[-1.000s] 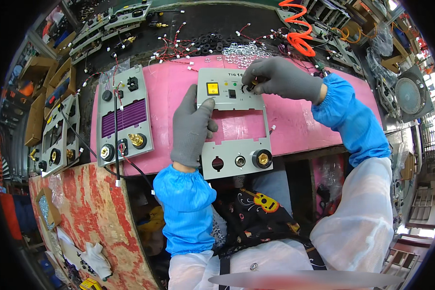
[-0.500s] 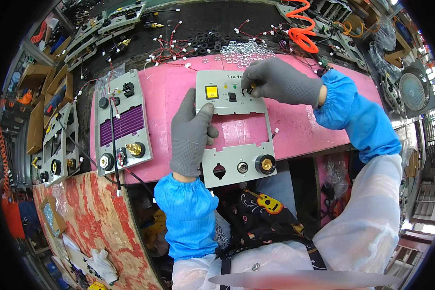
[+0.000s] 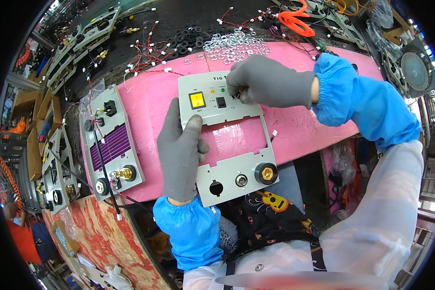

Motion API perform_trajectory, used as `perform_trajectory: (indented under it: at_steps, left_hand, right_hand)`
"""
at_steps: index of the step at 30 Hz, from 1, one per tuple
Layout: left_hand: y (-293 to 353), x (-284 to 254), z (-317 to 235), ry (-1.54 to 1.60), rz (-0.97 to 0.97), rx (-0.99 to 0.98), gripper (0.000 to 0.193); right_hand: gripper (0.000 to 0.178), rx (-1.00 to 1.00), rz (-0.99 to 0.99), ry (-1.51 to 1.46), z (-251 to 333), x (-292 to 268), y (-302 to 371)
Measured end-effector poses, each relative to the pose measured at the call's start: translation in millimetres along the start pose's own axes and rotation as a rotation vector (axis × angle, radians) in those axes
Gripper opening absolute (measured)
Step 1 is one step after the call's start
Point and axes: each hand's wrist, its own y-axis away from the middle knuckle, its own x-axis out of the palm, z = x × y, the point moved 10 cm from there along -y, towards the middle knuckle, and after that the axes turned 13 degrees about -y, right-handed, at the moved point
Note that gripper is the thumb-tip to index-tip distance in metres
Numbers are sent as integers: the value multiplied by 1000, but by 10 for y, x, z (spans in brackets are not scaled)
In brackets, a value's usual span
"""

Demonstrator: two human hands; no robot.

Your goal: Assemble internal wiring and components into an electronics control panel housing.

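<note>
A light grey metal front panel [image 3: 249, 166] with a large rectangular cutout is tilted above the pink work surface. Along its left edge my left hand [image 3: 179, 154], in a grey glove, is closed, thumb on the front. My right hand [image 3: 270, 82], gloved too, pinches at the panel's upper right corner; its fingers cover most of what is there, a small part with a yellowish bit [image 3: 242, 90]. The panel carries a yellow rocker switch [image 3: 196, 100], a small black switch [image 3: 221, 102], a round metal connector [image 3: 241, 180] and a black socket with a brass centre [image 3: 266, 173].
Left of me lies another panel [image 3: 136, 162] with purple louvres and dangling cables. Beyond my hands are silvery washers [image 3: 234, 46], black rings [image 3: 188, 38], red wires with white plugs [image 3: 150, 54] and an orange coiled hose [image 3: 295, 21]. A round fan [image 3: 416, 67] stands far right.
The panel and both hands sit a little further left in the picture, and the panel is turned slightly counterclockwise. My right fingers remain at its upper right corner. The whole view has shifted.
</note>
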Motion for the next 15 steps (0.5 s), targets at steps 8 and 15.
perform_trajectory:
  at_steps: [8, 15]
  left_hand:
    - [-2, -33, -35, -47, 8, 74, 56]
    - [5, -30, -66, -35, 16, 134, 41]
  right_hand:
    - [24, -6, 67, 163, 13, 86, -14]
    - [40, -194, -166, -24, 110, -80, 214]
